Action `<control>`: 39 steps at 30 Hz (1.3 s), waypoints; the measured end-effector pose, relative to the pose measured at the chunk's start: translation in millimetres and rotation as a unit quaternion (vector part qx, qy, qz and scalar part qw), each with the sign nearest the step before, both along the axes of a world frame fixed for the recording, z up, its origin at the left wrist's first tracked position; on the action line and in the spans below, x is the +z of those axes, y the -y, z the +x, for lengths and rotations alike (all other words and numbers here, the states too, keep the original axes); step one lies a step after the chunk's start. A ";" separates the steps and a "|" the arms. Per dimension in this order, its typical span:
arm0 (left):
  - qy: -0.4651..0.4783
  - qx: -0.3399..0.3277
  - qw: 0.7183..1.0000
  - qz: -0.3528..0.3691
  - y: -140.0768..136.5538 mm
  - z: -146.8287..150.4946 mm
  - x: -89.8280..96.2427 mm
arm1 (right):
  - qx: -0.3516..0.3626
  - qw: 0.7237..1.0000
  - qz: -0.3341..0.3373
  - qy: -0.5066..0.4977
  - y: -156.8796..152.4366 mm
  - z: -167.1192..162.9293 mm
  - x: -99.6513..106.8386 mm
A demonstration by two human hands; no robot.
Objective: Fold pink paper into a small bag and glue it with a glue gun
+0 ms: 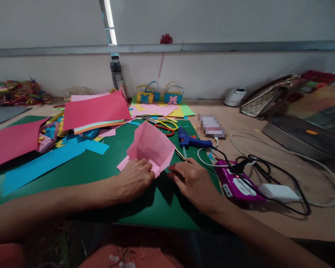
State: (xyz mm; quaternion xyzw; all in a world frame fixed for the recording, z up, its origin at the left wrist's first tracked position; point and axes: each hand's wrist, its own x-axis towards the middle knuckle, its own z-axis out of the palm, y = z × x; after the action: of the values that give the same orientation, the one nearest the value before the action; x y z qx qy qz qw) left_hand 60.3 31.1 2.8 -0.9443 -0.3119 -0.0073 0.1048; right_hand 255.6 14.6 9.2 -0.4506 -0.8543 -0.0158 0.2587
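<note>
A pink paper piece (153, 147), folded into an open pocket shape, stands over the green mat (106, 190). My left hand (136, 176) has its fingers closed on the paper's near edge. To the right, apart from the paper, my right hand (194, 180) is low over the mat with thumb and fingertips drawn together; what they hold, if anything, is hidden. A thin pointed tool (180, 155) shows just behind its knuckles, partly covered. Beyond it lies a blue hot glue gun (194, 140). Scissors with red and yellow handles (167, 127) rest behind the pink paper.
A purple power strip (236, 182) with tangled cords and a white adapter (279, 192) sits at right. Red sheets (97, 109), blue strips (47, 167) and scraps cover the left. Small paper bags (173, 97) stand at the back. A handbag (265, 96) leans at far right.
</note>
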 end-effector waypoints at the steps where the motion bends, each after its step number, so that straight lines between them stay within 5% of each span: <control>1: -0.002 0.003 1.000 -0.009 1.4 0.0 1.3 | 0.001 1.000 0.001 -0.001 0.2 1.0 -0.5; 12: 0.029 -0.030 0.998 -0.052 18.2 -15.2 6.0 | 0.054 0.995 0.063 0.053 30.5 -1.4 -0.4; 16: 0.017 -0.024 0.999 -0.035 22.4 -6.3 4.8 | 0.092 0.973 0.155 0.141 43.1 -19.6 -1.5; 24: 0.027 0.000 0.997 -0.069 23.2 -7.6 6.2 | 0.048 0.931 0.227 0.281 29.7 -41.0 0.3; 39: 0.073 -0.013 0.995 -0.061 14.7 -19.6 14.9 | 0.060 0.920 0.235 0.308 20.5 -28.3 1.8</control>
State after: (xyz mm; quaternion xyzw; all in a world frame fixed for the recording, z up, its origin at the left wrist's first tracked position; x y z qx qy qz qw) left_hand 40.8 16.4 17.6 -0.9499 -0.3062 -0.0584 0.0239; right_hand 227.3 -5.9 11.0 -0.2976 -0.8888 -0.3386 0.0820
